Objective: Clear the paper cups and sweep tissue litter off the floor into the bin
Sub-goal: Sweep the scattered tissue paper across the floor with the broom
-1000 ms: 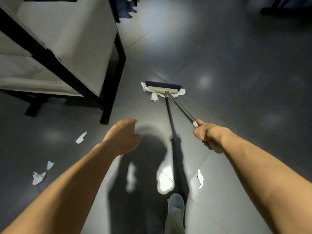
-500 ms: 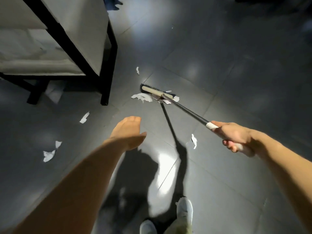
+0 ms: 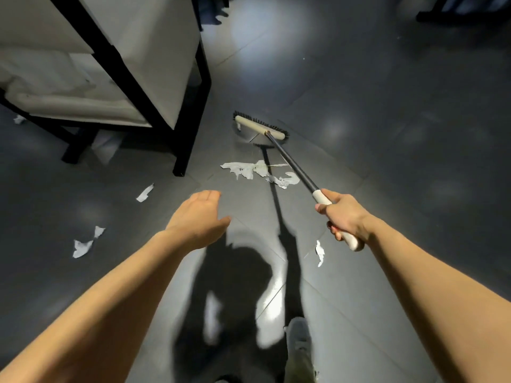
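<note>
At the far left edge of the frame a small tissue scrap (image 3: 18,119) is lying on the dark grey tiled floor (image 3: 387,134), just beside the black-framed bench (image 3: 190,128) with cream cushions that is filling the upper left. Lower left, a crumpled pair of tissue pieces (image 3: 83,246) is sitting well apart from the bench, and a narrow torn strip (image 3: 145,192) is lying nearer the bench's front leg. The left hand (image 3: 199,217) is reaching out over the floor at centre left with its fingers straight and close together, palm down, thumb out to the side, holding nothing. Just beyond it, in the middle of the frame, the main tissue pile (image 3: 249,169) is spreading across a tile joint, and the dark shaft of the broom (image 3: 290,161) is passing above its right end. The broom head (image 3: 260,128), a pale bar with dark bristles, is sitting above the pile in the picture, apart from it; it seems to be hanging slightly off the floor, though the view is not sharp enough to be certain. The right hand (image 3: 344,217) is curling around the broom's white grip at centre right, thumb lying along the top. Below that hand a single tissue shred (image 3: 320,252) is lying on a bright reflection. At the bottom, a pale shoe (image 3: 298,335) is planting on the tiles beside the person's shadow.
</note>
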`<state>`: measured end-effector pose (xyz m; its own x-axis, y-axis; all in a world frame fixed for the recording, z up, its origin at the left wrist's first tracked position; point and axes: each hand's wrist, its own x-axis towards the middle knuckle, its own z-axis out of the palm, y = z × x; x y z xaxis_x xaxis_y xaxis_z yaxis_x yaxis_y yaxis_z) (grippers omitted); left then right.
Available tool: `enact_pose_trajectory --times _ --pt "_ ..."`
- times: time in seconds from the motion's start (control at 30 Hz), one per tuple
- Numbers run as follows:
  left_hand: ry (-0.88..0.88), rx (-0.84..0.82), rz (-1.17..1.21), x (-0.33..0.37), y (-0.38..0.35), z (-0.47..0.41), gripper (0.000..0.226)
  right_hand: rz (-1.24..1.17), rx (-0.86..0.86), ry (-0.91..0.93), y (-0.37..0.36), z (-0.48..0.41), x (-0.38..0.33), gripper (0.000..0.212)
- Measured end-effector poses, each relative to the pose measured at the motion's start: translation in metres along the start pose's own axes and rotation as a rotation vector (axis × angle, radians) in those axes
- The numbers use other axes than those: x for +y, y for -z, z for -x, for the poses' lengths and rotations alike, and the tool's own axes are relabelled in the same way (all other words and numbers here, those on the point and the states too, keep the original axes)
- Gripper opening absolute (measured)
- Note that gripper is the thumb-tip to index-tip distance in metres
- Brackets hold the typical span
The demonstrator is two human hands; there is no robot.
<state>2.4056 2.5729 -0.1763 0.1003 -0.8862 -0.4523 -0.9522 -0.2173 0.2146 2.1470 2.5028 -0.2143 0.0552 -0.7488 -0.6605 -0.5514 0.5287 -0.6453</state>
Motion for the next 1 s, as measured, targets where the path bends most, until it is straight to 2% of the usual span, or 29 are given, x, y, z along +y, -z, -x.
enact_pose_trajectory --times 0.3,0.4,0.57,0.63,0.73,0.83,1.0 --pt "0.159 0.037 0.098 0.01 -0.014 -0.07 0.056 0.081 -0.034 0.063 0.005 -0.133 -0.054 0.04" --pt "0.21 -0.002 0.105 0.004 -0.022 -0.078 0.05 0.098 -0.048 0.08 -0.007 -0.172 -0.068 0.026" --pt "0.234 -0.077 0.052 -0.012 -0.035 -0.08 0.062 0.271 -0.01 0.071 -0.026 -0.221 -0.072 0.025" --pt "0.254 -0.08 0.049 -0.016 -0.037 -0.078 0.064 0.398 -0.022 0.045 -0.024 -0.216 -0.066 0.024" --pt "0.266 -0.098 0.055 -0.015 -0.043 -0.07 0.065 0.481 -0.101 -0.033 -0.008 -0.187 -0.047 0.048" --pt "0.255 -0.088 0.06 -0.003 -0.048 -0.054 0.065 0.467 -0.073 -0.103 0.007 -0.147 -0.02 0.063" --pt "0.21 -0.015 0.073 0.022 -0.055 -0.012 0.062 0.453 -0.054 -0.173 0.01 -0.07 0.034 0.073"
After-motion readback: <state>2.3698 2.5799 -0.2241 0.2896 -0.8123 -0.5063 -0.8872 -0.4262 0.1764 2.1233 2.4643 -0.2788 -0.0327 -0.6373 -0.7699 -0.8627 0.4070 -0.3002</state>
